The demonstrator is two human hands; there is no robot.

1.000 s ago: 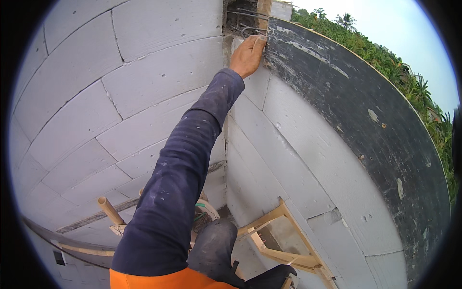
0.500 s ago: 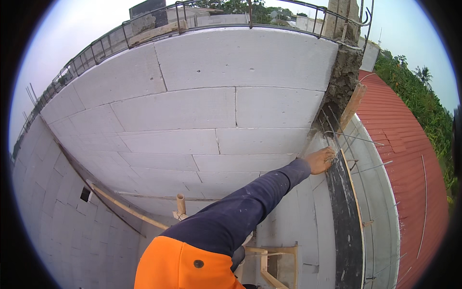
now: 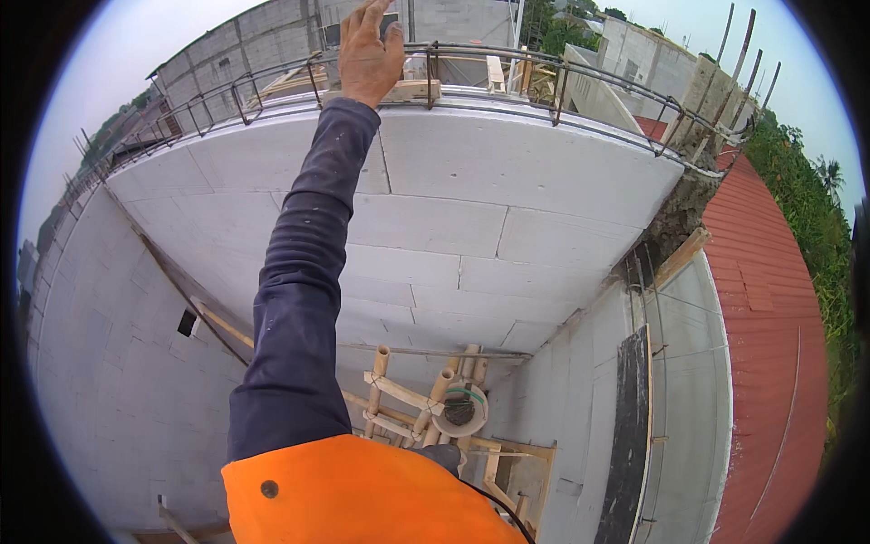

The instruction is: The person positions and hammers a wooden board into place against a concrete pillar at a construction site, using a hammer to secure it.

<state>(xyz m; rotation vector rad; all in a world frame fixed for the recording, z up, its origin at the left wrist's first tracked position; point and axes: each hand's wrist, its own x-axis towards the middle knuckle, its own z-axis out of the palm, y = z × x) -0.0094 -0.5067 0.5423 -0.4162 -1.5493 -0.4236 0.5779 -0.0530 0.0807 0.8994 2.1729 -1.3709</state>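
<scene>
I have left hand (image 3: 370, 56) at 12 o'clock, grip released; block wall (image 3: 526, 150) looks laid full-height, rebar cage (image 3: 431, 65) above it uncast.

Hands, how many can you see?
1: the left hand, at the top of the picture, seen against the steel bars above the pale block wall. The right hand doesn't show; it could be hidden or outside the picture.

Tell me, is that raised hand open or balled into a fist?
Open: the left hand shows its fingers extended, with the thumb standing apart from them. Whether it touches anything, I cannot tell.
</scene>
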